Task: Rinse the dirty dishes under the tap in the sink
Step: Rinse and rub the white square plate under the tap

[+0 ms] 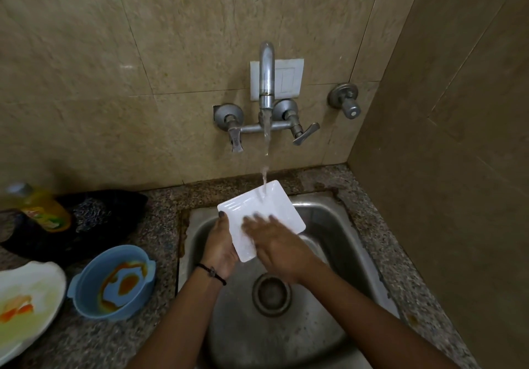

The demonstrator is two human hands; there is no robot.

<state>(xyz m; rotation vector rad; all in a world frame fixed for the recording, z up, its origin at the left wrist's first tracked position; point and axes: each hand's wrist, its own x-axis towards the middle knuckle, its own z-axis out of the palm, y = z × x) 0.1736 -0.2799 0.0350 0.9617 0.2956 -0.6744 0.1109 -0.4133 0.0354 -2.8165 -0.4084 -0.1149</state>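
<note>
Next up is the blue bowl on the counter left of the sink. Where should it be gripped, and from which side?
Probably the lug handle on the sink-side rim of the blue bowl, approached from the right and above. The bowl stands upright, that lug juts toward the sink, and the orange sauce is inside, not on it.

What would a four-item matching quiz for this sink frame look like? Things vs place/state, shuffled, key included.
Things:
1. white square plate
2. blue bowl
3. tap
4. yellow bottle

Places/states:
A. on the wall, water running
B. far left, by the dark cloth
C. on the counter, orange residue inside
D. gripped by the left hand over the sink, being rinsed

Pairs: 1-D, 2-C, 3-A, 4-B
</note>
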